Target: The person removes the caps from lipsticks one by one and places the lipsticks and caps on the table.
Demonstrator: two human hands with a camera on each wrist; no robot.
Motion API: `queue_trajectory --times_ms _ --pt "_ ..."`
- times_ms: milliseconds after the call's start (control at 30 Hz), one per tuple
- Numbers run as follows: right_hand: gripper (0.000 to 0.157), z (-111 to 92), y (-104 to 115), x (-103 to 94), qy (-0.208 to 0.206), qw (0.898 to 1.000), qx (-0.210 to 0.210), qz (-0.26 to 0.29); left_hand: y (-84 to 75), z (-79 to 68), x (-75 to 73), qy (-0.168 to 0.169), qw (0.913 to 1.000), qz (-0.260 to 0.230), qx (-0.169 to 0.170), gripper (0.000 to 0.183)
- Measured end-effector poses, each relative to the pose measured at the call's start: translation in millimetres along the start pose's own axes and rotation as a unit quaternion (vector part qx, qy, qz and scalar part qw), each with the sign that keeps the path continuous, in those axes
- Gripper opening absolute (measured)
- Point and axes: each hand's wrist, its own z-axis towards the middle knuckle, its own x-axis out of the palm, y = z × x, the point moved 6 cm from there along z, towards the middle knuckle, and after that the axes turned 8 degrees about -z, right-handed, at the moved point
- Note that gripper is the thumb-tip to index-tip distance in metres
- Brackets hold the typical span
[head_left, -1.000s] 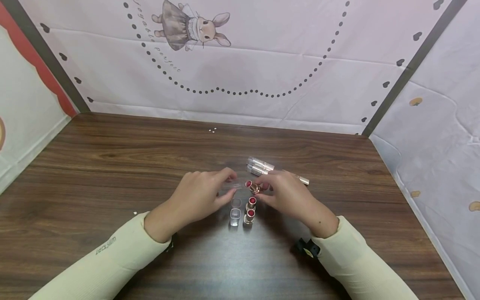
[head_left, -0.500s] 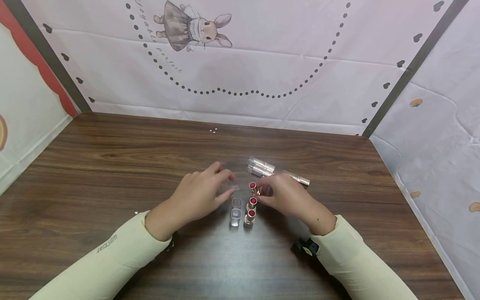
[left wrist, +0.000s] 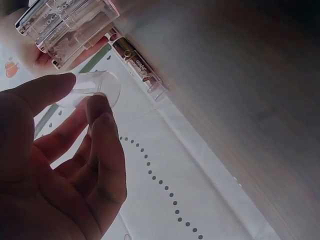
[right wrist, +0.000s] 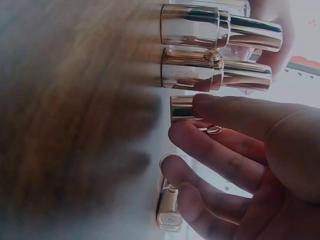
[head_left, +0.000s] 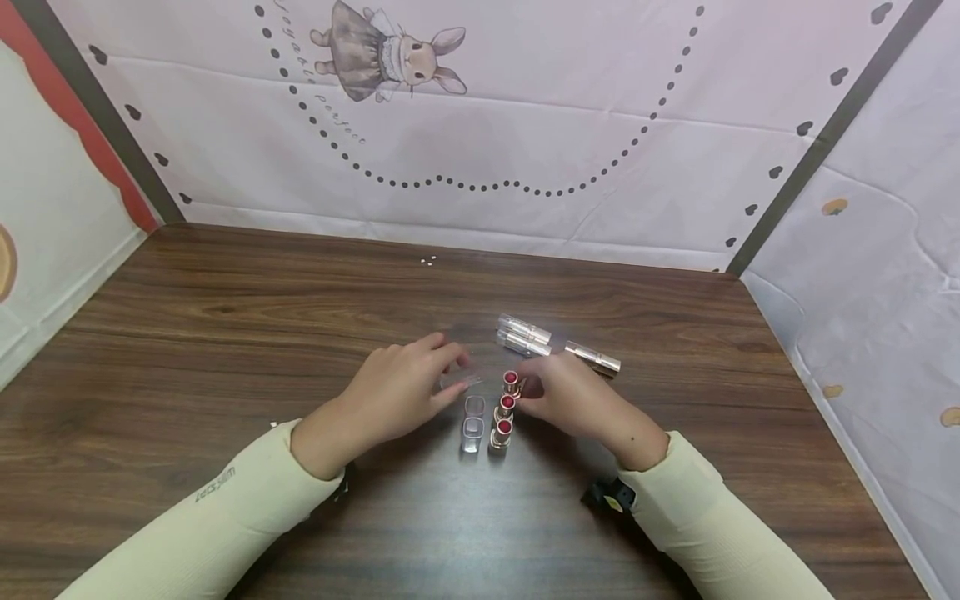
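My left hand pinches a clear lipstick cap between thumb and fingertips, left of the lipsticks. With thumb and fingers at its base, my right hand holds an uncapped lipstick, its red bullet pointing up. This one stands at the far end of a row with two more uncapped lipsticks, the middle one and the nearest one. Left of that row, a near clear cap and a far clear cap stand on the table.
Beyond the right hand, two capped lipsticks lie side by side, and another lipstick lies to their right. Small white bits lie near the back of the wooden table. A printed cloth walls the back.
My right hand has brought the lipstick from a tilt to upright, slightly right and nearer, in line with the other two. The left hand keeps its cap nearly in place.
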Motion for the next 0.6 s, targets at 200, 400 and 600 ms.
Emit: queue_trajectory --times_ms 200,400,600 --pt "0.014 1 0 2.7 0.003 1.000 -0.001 0.002 4.0 2.3 2.8 0.041 0.9988 -0.020 -0.015 0.022" --pt "0.011 1 0 5.1 0.013 1.000 0.002 0.013 10.5 4.8 9.8 0.087 0.9941 -0.049 -0.042 0.019" --pt "0.011 1 -2 6.2 0.015 1.000 0.010 0.008 11.1 8.1 16.8 0.114 0.9906 -0.062 -0.045 0.021"
